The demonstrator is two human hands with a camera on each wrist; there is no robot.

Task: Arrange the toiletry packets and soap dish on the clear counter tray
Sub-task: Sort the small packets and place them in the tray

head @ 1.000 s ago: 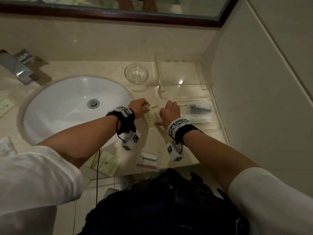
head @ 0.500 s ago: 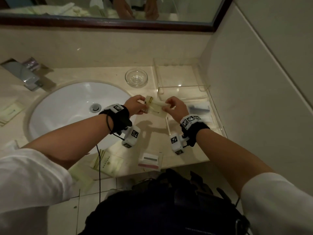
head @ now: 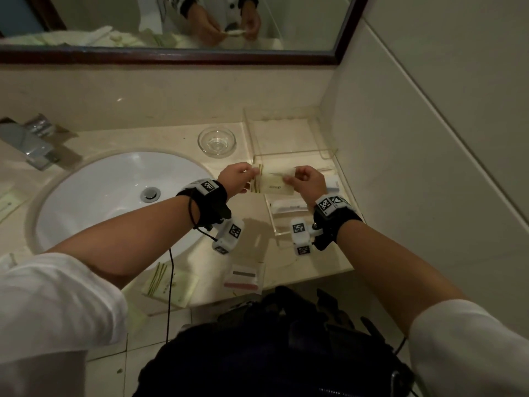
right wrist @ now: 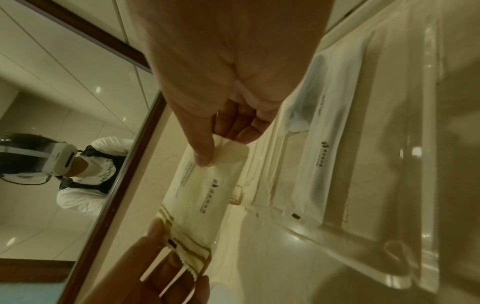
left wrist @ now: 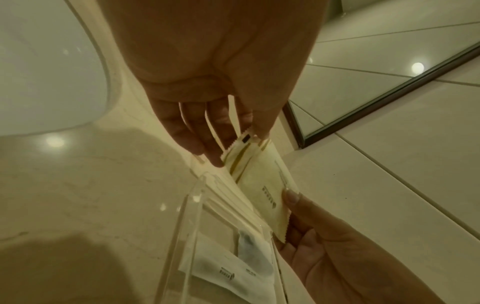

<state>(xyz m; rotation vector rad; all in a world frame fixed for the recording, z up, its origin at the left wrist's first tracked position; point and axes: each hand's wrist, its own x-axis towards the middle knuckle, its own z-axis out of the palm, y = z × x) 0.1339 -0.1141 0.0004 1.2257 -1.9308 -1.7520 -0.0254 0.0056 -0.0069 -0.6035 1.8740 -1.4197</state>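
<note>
I hold a cream toiletry packet (head: 272,183) with gold stripes in the air above the counter. My left hand (head: 237,177) pinches its striped end, my right hand (head: 305,181) pinches the other end. The same packet (left wrist: 262,185) (right wrist: 205,189) shows in both wrist views, with more than one layer at the striped end. The clear tray (head: 289,133) stands at the counter's right corner, just beyond and below the packet. White packets (head: 289,209) (right wrist: 327,131) lie in its near section. The glass soap dish (head: 217,141) sits on the counter left of the tray.
A white sink (head: 114,196) fills the counter's left, with a chrome tap (head: 25,141) behind it. A green packet (head: 171,283) and a red-striped packet (head: 244,277) lie near the counter's front edge. A wall (head: 429,138) closes the right side; a mirror (head: 171,21) hangs behind.
Both hands lifted the cream packet off the counter and raised it toward the tray; it now hangs stretched between them.
</note>
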